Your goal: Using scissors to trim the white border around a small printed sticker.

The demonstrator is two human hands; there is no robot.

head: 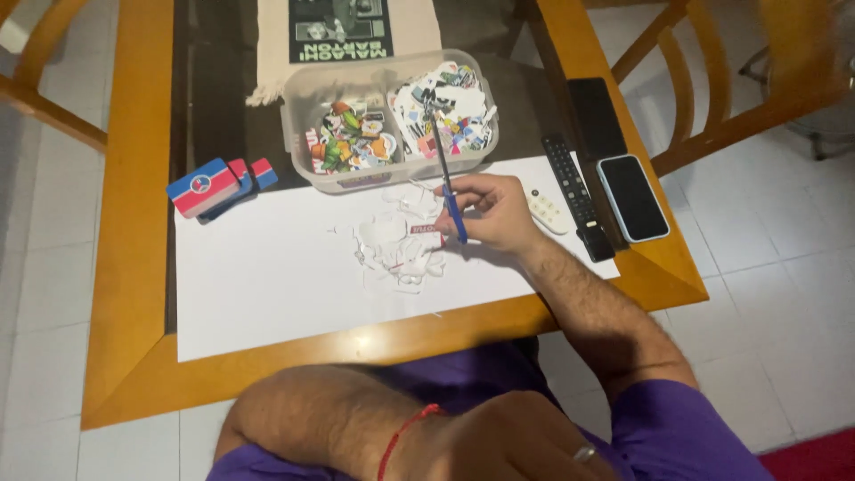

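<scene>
One hand working: our right hand [494, 209] grips scissors [448, 183], blades up.
Left hand [512, 441]: closed, resting low, holding nothing.
Risk: blades catch tub [298, 107]; scraps [396, 249] scatter.

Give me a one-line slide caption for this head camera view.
Right hand holds blue-handled scissors over white paper scraps beside a divided container of cutouts; left hand rests in lap.

Right hand [490, 212]: arm stretched toward 12 o'clock, fingers curled closed. Left hand [508, 441]: folded across lap, pointing 3 o'clock, fingers loosely curled.
</scene>
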